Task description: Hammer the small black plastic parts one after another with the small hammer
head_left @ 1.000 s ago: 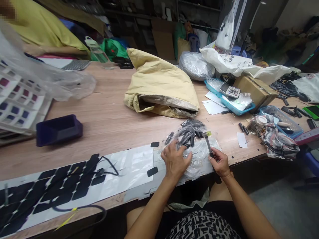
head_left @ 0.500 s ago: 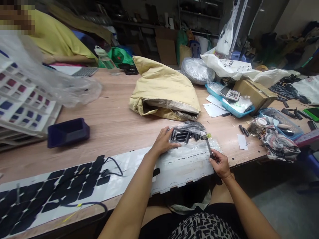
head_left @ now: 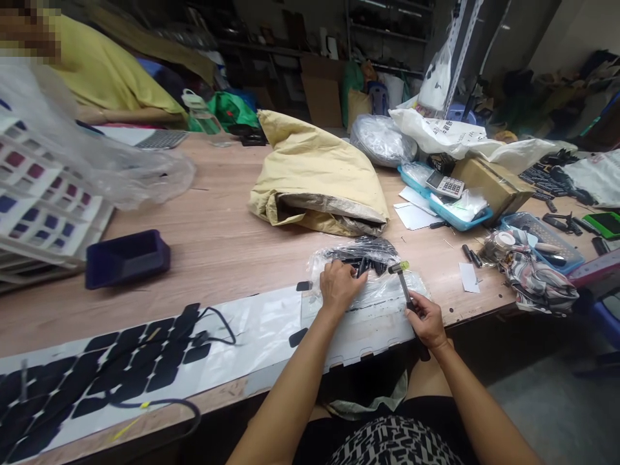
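My left hand point(head_left: 338, 285) reaches over a clear plastic bag point(head_left: 317, 261) of black tube-like pieces point(head_left: 376, 265). Its fingers are spread and its thumb lies against one black piece point(head_left: 362, 266); the fingertips are partly hidden. In my right hand point(head_left: 426, 321) is a small hammer point(head_left: 403, 284), gripped by its dark handle. The hammer's head, with a yellow-green end, is raised beside the bag's right side. Beneath the bag lies a flat whitish board point(head_left: 358, 339) at the table's front edge.
A yellowish sack point(head_left: 320, 174) lies behind the bag. To the left are a dark blue tray point(head_left: 128, 259), a white basket point(head_left: 43, 194) and a black-celled panel point(head_left: 140, 361). Blue baskets point(head_left: 460, 216) and a box point(head_left: 491, 187) stand right. A person in a yellow top point(head_left: 111, 71) sits far left.
My left hand has moved right, from the bag's left edge onto the black pieces. My right hand keeps the hammer in nearly the same place. The view has shifted slightly.
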`<state>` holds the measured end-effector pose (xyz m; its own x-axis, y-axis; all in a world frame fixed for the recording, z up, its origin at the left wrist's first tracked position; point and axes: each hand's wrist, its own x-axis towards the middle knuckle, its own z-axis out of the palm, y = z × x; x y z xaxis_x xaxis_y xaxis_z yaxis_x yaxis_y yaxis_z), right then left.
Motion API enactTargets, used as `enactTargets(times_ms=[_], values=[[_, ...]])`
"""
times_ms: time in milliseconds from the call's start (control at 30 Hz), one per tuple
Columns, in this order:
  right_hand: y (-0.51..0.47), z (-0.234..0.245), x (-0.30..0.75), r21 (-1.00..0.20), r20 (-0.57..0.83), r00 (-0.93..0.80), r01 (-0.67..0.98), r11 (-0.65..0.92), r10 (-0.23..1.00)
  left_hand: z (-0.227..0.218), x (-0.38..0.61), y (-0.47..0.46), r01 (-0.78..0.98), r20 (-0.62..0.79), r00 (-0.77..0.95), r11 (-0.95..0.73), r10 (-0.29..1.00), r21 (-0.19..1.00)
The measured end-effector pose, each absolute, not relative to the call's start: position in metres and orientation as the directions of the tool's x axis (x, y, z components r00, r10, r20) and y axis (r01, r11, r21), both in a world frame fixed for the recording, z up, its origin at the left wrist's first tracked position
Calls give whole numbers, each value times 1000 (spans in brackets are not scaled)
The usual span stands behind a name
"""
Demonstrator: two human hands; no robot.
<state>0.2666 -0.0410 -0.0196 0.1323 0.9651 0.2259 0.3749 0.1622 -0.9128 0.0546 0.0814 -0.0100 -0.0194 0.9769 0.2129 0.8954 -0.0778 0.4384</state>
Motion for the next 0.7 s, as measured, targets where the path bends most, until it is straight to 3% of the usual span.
enactTargets(times_ms=[100,300,500,700], values=[[-41,-22,267,-914,229,137,372,164,964,-10,58,83,901,165,12,-82,986,425],[-42,-22,267,-915,237,152,367,167,960,-5,40,48,827,253,91,-215,963,519],[-42,-20,267,-901,247,129,396,178,960,-29,23,20,751,96,169,-191,981,631],[-45,-17,266,-855,306,92,465,231,948,-34,22,22,719,86,172,-185,981,670]])
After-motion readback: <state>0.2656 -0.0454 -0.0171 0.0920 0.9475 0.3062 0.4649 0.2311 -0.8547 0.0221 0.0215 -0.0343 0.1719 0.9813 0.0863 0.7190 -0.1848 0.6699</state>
